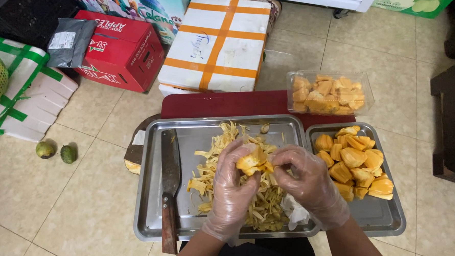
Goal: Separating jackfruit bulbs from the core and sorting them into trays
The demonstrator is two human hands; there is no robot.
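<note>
Pod: orange jackfruit pod (250,162), pinched between both hands over the large tray.
Left hand: left hand (233,187) in a clear glove, fingers curled shut around the pod's near side.
Right hand: right hand (307,180), also gloved, fingertips closed on the pod's right edge, touching the left hand.
Handling: by the look of it, the pod is light, soft and slick; it would likely tear or squash under a hard squeeze. Best held at its thick fleshy rim, not the thin torn edge.
Under the hands: large tray (151,227) of bare metal, with a heap of pale yellow strands (221,158) below and beyond the hands.
Left of the hands: cleaver (170,166) lying flat in the tray, handle overhanging the near rim.
Right of the hands: small tray (382,222) touching the large one, with cleaned pods (354,159) piled at its far end; its near half gives room to set things down.
Beyond the right hand: clear tub (329,92) full of pods, on a dark red mat (213,103).
Edges: raised tray rims all round; the blade lies near the left hand's path.
Far left: two green fruits (56,151) on the floor tiles.
</note>
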